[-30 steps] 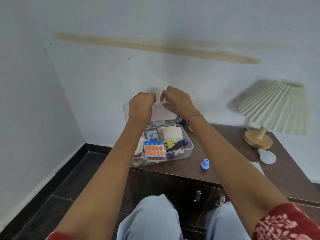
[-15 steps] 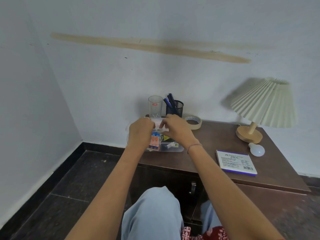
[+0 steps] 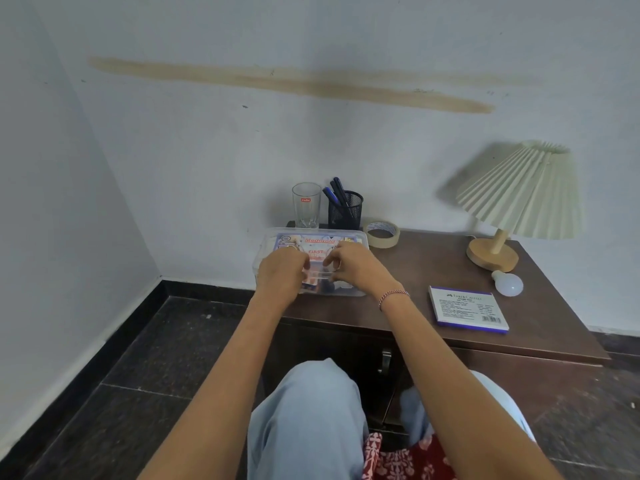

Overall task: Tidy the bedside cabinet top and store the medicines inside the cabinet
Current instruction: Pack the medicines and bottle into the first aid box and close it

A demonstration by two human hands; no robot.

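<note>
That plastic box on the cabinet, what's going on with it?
A person seated at the bedside cabinet has both hands on a clear first-aid box. The left hand and right hand grip the front edge of its lid, which lies down on the box, seemingly to snap it shut. The box sits on the cabinet top, not yet stored inside. A glass, pen holder, tape roll, lamp, bulb and flat packet share the top.

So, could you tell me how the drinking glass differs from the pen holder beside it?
The drinking glass is clear and empty; the pen holder is black mesh and holds pens. The glass bears a red label; the holder is plain. Both stand upright, side by side.
</note>
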